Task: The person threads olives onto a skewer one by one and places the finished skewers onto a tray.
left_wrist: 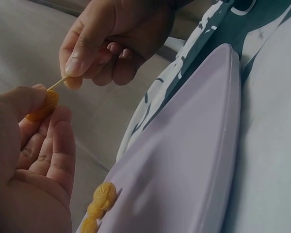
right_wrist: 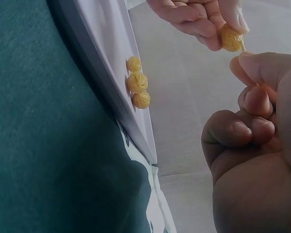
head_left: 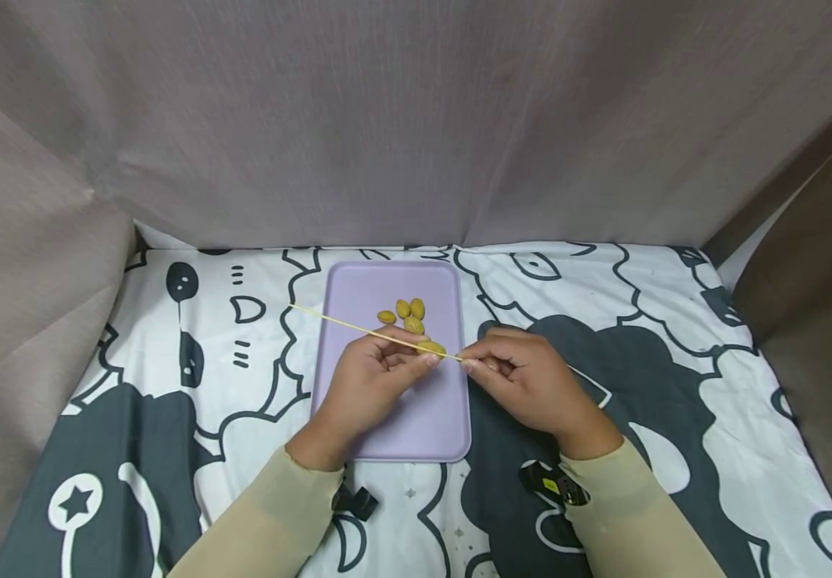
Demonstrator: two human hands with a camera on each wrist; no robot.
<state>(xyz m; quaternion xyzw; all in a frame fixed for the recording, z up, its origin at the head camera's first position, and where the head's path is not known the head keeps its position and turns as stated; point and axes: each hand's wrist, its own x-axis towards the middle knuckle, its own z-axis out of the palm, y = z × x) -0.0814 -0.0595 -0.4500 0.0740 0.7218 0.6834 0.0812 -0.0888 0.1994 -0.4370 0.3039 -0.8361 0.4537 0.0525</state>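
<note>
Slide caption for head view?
Left hand pinches a yellow piece, right hand a thin stick; more pieces lie on a lilac tray.

Can read no lettering or numbers. Can see a printed star (head_left: 78,504) on the cloth (head_left: 401,514), lower left of the tray (head_left: 423,425), and an illegible yellow patch (head_left: 551,485) on the wrist device (head_left: 573,490), lower right

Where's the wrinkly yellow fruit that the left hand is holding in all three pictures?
Head: the wrinkly yellow fruit is just below the middle, in the left hand.
Left wrist: it's towards the left edge, about halfway up.
Right wrist: it's near the top, right of the middle.
Shared landmark: the lilac tray shows in every view.
</note>
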